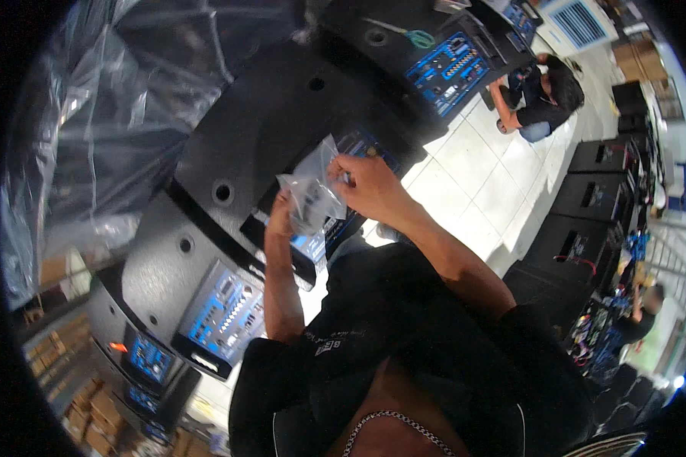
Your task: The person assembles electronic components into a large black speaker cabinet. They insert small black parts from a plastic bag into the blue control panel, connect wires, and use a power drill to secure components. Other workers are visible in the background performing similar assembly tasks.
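Sheeting (129, 99), clear and creased, far left on my feed. Next, black cabinet (149, 278), blue control panel (225, 308) along its right edge. Left hand (280, 215): fingers closed, pinching the left edge of a clear plastic bag (312, 199). I place the bag between both hands, above the middle cabinet's (259, 114) right edge. Right hand (370, 186): fingers curled at the bag's right edge; grip I can't tell. Scissors (418, 38), green-handled, on the far cabinet (343, 57), beside its panel's (450, 72) upper-left corner. Co-worker (545, 103) crouches farther right.
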`<action>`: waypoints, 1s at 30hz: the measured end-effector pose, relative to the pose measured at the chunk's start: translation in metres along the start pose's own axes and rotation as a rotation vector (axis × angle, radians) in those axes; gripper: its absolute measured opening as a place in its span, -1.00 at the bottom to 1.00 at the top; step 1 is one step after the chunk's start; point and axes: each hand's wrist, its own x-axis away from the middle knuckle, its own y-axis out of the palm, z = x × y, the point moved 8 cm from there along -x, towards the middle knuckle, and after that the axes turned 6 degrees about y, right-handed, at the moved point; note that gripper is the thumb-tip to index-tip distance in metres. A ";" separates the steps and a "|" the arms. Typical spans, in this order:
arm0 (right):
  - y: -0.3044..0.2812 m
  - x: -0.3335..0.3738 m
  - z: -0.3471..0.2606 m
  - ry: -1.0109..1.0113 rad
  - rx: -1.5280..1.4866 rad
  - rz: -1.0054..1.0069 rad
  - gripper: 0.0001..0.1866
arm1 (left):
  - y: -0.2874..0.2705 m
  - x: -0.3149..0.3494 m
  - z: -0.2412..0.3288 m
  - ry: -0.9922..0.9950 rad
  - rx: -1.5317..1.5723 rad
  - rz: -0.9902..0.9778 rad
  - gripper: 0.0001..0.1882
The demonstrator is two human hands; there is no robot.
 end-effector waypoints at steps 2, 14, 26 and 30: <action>-0.011 0.002 0.034 -0.067 -0.055 0.129 -0.73 | 0.023 -0.001 -0.034 -0.091 0.093 -0.068 -0.56; -0.201 0.071 0.191 0.165 -0.178 -0.179 -0.13 | 0.175 -0.077 -0.110 -0.163 -0.358 0.076 -0.55; -0.318 0.089 0.318 0.179 -0.606 -0.244 -0.61 | 0.322 -0.128 -0.223 -0.288 -0.345 0.049 -0.60; -0.324 0.061 0.317 -0.045 -0.211 -0.020 -0.68 | 0.321 -0.149 -0.238 -0.278 -0.390 0.009 -0.67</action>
